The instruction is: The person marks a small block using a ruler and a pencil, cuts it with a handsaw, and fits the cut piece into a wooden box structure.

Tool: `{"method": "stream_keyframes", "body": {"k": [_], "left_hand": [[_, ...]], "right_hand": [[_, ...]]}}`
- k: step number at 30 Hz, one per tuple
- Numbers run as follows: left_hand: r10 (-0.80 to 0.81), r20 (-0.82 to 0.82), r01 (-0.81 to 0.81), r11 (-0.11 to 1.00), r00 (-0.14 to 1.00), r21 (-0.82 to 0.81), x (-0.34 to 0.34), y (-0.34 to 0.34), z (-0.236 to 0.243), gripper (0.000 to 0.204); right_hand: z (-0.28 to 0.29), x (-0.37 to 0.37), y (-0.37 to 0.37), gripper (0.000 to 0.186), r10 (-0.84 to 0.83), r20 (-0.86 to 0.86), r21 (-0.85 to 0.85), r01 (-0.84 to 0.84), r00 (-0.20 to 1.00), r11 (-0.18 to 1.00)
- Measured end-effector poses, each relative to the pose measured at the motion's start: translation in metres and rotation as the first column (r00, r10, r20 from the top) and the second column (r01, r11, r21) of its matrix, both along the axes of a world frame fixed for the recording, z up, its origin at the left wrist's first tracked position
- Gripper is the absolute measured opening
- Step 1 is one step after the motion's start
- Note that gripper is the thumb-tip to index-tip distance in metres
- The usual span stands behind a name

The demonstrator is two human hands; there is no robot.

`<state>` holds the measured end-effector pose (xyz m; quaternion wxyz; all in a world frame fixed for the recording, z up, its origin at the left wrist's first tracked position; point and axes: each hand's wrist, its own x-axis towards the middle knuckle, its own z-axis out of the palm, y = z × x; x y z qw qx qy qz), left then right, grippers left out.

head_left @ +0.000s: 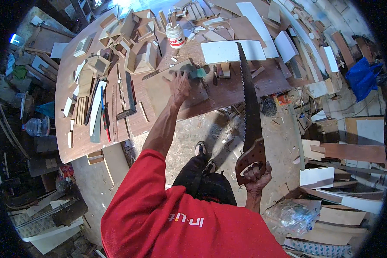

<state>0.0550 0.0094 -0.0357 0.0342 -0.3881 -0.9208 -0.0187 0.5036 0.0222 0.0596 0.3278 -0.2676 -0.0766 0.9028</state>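
My right hand is closed round the wooden handle of a hand saw. The long dark blade points up and away from me, its toothed edge toward the left, and its tip overlaps a white panel in view. Over the workbench, my left hand rests with its fingers spread on a flat brown board. Right beside that hand lies a small green piece on the board. A small wooden block tool stands on the bench between the board and the blade.
Several wooden box frames crowd the bench's far left, near a white tub. A framing square, a red pencil-like strip and wood strips lie left of the board. A white panel lies behind. Offcuts and a plastic bag cover the floor at right.
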Motion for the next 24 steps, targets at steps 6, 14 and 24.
{"method": "stream_keyframes", "body": {"k": [6, 14, 24], "left_hand": [[-0.007, 0.324, -0.086, 0.959, 0.946, 0.27, 0.0, 0.008, 0.007, 0.064], [-0.218, 0.318, 0.041, 0.876, 0.923, 0.481, -0.006, 0.006, 0.002, 0.051], [-0.297, 0.194, 0.14, 0.812, 0.935, 0.566, 0.016, -0.014, 0.01, 0.063]], "right_hand": [[-0.001, 0.003, -0.005, 0.043, -0.051, 0.012, -0.059, 0.052, 0.999, 0.997], [-0.002, 0.001, -0.002, 0.039, 0.0, 0.028, 0.03, -0.001, 1.0, 1.0], [0.002, 0.0, 0.001, 0.038, -0.01, 0.14, -0.021, 0.013, 0.99, 1.0]]}}
